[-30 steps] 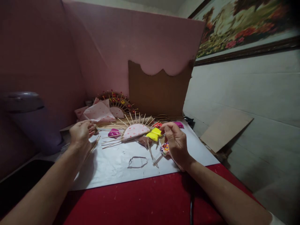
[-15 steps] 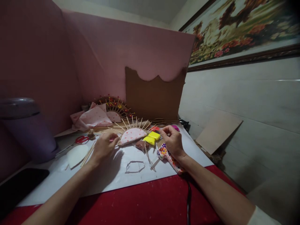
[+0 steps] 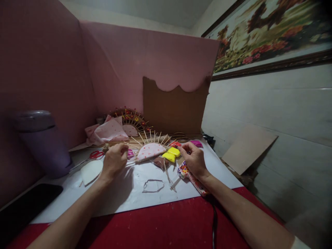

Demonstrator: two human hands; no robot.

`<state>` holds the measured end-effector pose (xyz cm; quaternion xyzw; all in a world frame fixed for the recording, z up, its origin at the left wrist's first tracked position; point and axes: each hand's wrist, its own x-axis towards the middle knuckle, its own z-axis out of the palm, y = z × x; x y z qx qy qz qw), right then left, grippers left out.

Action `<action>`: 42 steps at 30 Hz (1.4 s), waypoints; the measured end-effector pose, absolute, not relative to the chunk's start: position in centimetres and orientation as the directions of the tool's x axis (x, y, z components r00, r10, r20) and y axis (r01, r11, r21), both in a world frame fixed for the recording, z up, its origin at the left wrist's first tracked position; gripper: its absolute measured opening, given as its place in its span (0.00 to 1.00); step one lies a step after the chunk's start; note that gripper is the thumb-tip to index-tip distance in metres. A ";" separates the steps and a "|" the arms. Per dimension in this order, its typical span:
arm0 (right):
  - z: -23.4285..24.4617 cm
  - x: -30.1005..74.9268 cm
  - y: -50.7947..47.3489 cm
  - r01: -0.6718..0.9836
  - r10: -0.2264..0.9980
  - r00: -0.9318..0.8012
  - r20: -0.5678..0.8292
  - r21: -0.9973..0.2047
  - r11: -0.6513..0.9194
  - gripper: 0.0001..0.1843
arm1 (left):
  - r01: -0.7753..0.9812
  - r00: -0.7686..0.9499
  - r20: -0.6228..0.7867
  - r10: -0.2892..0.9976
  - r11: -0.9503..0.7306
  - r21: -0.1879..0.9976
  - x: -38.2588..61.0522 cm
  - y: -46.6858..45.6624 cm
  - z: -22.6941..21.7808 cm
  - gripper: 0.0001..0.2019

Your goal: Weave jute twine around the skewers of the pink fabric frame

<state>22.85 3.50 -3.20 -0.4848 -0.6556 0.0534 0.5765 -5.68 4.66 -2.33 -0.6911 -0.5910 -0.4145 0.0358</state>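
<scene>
My left hand (image 3: 114, 160) is curled just left of a pink dotted half-disc (image 3: 150, 151) with thin wooden sticks fanning from its rim; what the fingers hold is hidden. My right hand (image 3: 195, 160) pinches its fingertips together beside the yellow clay blocks (image 3: 171, 154), and the pinched item is too small to name. Under that hand's wrist lies a colourfully patterned glue gun (image 3: 190, 177). A brown lump (image 3: 159, 161) sits in front of the half-disc. All rest on a white sheet (image 3: 135, 193) over a red table (image 3: 155, 228).
Red-handled scissors (image 3: 95, 154) and a white half-round piece (image 3: 90, 171) lie to the left. A purple container (image 3: 43, 143) and a dark phone (image 3: 26, 205) stand further left. A finished decorated fan (image 3: 131, 119), pink fabric (image 3: 109, 131) and a cardboard panel (image 3: 173, 107) stand behind.
My left hand came in from the far left to the half-disc's left edge. My right hand dropped slightly toward the yellow clay. The view shifted.
</scene>
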 end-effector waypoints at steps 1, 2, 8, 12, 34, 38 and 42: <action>-3.2 22.8 3.5 0.575 0.698 0.135 0.703 -0.630 0.523 0.11 | 0.849 -0.048 0.607 0.794 -0.288 0.443 -6.0 4.8 -2.3 0.08; -3.2 22.8 3.5 0.576 0.700 0.133 0.702 -0.629 0.521 0.11 | 0.851 -0.039 0.594 0.803 -0.285 0.442 -6.2 5.0 -2.3 0.08; -3.2 22.8 3.5 0.592 0.717 0.097 0.691 -0.619 0.516 0.11 | 0.865 0.088 0.557 0.825 -0.341 0.367 -5.0 4.3 -3.3 0.06; -3.2 22.8 3.6 0.600 0.714 0.082 0.695 -0.607 0.521 0.10 | 0.873 0.169 0.610 0.774 -0.404 0.272 -3.9 3.6 -3.6 0.07; -3.2 22.7 3.5 0.640 0.699 0.059 0.712 -0.565 0.521 0.09 | 0.889 0.454 0.554 0.698 -0.314 -0.333 -0.5 5.0 -3.1 0.17; -3.1 22.6 3.4 0.640 0.692 0.052 0.720 -0.556 0.531 0.09 | 0.859 0.511 0.601 0.615 -0.325 -0.396 -1.1 5.6 -3.4 0.17; -3.1 22.6 3.5 0.630 0.685 0.049 0.727 -0.554 0.544 0.09 | 0.844 0.533 0.691 0.488 -0.367 -0.392 -2.1 6.5 -3.6 0.17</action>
